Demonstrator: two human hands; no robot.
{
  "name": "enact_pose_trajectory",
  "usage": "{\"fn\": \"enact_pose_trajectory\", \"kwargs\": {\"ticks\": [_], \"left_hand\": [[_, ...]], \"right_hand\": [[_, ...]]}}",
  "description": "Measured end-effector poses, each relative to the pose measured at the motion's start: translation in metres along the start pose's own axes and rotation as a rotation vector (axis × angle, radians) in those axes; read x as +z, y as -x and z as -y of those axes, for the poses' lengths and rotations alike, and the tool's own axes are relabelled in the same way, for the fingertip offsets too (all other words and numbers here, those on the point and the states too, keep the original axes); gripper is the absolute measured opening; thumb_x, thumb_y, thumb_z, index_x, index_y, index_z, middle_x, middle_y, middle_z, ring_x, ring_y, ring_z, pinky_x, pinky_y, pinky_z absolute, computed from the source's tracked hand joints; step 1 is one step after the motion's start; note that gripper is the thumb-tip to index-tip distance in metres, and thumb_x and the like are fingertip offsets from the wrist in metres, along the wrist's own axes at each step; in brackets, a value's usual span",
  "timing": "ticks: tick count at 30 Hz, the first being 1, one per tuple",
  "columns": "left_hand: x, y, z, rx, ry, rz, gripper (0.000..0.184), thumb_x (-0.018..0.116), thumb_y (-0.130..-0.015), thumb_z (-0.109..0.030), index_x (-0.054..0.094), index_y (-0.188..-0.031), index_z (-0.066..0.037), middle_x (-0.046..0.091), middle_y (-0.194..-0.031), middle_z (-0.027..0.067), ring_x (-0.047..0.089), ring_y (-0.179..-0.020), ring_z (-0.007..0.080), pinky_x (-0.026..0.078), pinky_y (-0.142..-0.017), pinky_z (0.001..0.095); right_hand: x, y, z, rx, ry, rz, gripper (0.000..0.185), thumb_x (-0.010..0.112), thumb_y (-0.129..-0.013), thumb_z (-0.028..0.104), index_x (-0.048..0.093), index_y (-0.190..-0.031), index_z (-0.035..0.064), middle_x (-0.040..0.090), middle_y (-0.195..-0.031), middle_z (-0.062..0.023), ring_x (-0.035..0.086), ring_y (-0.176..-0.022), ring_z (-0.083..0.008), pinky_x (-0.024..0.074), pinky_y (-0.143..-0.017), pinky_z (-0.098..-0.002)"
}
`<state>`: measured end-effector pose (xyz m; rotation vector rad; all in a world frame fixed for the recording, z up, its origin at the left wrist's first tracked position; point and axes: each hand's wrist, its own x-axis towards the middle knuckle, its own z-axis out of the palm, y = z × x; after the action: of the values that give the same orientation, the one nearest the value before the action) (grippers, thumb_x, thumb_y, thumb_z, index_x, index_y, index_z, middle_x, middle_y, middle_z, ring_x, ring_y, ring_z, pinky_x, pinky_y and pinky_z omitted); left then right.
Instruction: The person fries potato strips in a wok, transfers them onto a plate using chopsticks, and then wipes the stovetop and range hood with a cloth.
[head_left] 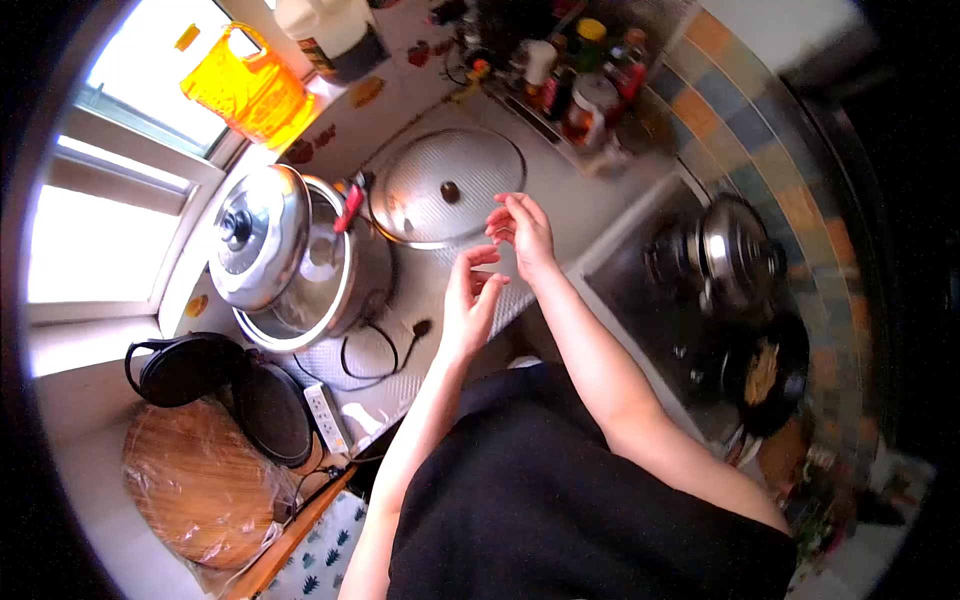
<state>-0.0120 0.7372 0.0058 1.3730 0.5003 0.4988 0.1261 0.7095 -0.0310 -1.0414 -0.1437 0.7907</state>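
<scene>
My left hand (471,300) hovers in front of the metal counter with its fingers bent and apart, holding nothing. Close beside it, my right hand (525,235) is raised with loosely curled fingers, also holding nothing. The two hands face each other without touching. Just beyond them, a round glass lid (415,195) with a dark knob lies on the counter. To the left stands a large steel pot (372,285), and a domed steel lid (262,255) rests tilted across its opening. A red-handled item (349,207) is at the pot's rim.
An orange oil jug (250,95) and a white jug (330,35) stand by the window. Bottles and a jar (590,105) crowd the back. Right, a stove (640,310) holds a steel pot (735,250) and a pan (795,375) with food. A power strip (326,418) lies left.
</scene>
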Motion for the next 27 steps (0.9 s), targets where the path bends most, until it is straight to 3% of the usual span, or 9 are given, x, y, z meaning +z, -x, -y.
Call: {"fn": "enact_pose_trajectory", "kwargs": {"ticks": [5, 9, 15, 21, 27], "left_hand": [[0.027, 0.098, 0.012, -0.061, 0.034, 0.103, 0.03, 0.048, -0.084, 0.001, 0.045, -0.114, -0.001, 0.053, -0.107, 0.009, 0.056, -0.082, 0.0118, 0.046, -0.076, 0.0255], [0.061, 0.157, 0.01, -0.103, 0.065, 0.277, 0.028, 0.047, -0.085, 0.001, 0.044, -0.113, 0.001, 0.054, -0.106, 0.0095, 0.054, -0.091, 0.0131, 0.045, -0.082, 0.0272], [0.124, 0.219, -0.003, -0.199, 0.077, 0.487, 0.025, 0.046, -0.086, 0.001, 0.046, -0.11, 0.001, 0.054, -0.102, 0.0082, 0.053, -0.094, 0.013, 0.045, -0.083, 0.0268], [0.206, 0.271, -0.018, -0.187, 0.024, 0.686, 0.021, 0.047, -0.087, 0.0, 0.048, -0.108, 0.001, 0.055, -0.1, 0.0074, 0.054, -0.09, 0.0124, 0.045, -0.081, 0.0259], [0.314, 0.34, -0.012, -0.218, 0.056, 0.853, 0.017, 0.047, -0.088, -0.001, 0.048, -0.105, 0.001, 0.053, -0.102, 0.008, 0.052, -0.093, 0.0151, 0.043, -0.082, 0.0282]], "right_hand": [[-0.038, 0.122, -0.023, -0.001, 0.09, -0.051, 0.017, 0.045, -0.092, 0.02, 0.054, -0.095, 0.0057, 0.057, -0.072, -0.003, 0.053, -0.064, -0.0088, 0.0438, -0.058, -0.0216], [-0.076, 0.211, -0.024, -0.103, 0.177, -0.079, 0.015, 0.047, -0.091, 0.018, 0.054, -0.094, 0.0053, 0.055, -0.074, -0.0008, 0.051, -0.066, -0.0055, 0.0423, -0.06, -0.0188], [-0.13, 0.314, 0.022, -0.209, 0.216, -0.133, 0.011, 0.046, -0.091, 0.011, 0.053, -0.096, 0.0037, 0.054, -0.078, -0.0009, 0.049, -0.07, -0.0047, 0.0414, -0.063, -0.018], [-0.185, 0.409, 0.078, -0.316, 0.232, -0.255, 0.01, 0.046, -0.09, 0.009, 0.051, -0.095, 0.0029, 0.053, -0.077, -0.0021, 0.049, -0.067, -0.0065, 0.0412, -0.059, -0.0196], [-0.277, 0.515, 0.123, -0.402, 0.362, -0.39, 0.01, 0.048, -0.089, 0.01, 0.053, -0.093, 0.0019, 0.056, -0.08, -0.0029, 0.055, -0.074, -0.0087, 0.0441, -0.067, -0.022]]}}
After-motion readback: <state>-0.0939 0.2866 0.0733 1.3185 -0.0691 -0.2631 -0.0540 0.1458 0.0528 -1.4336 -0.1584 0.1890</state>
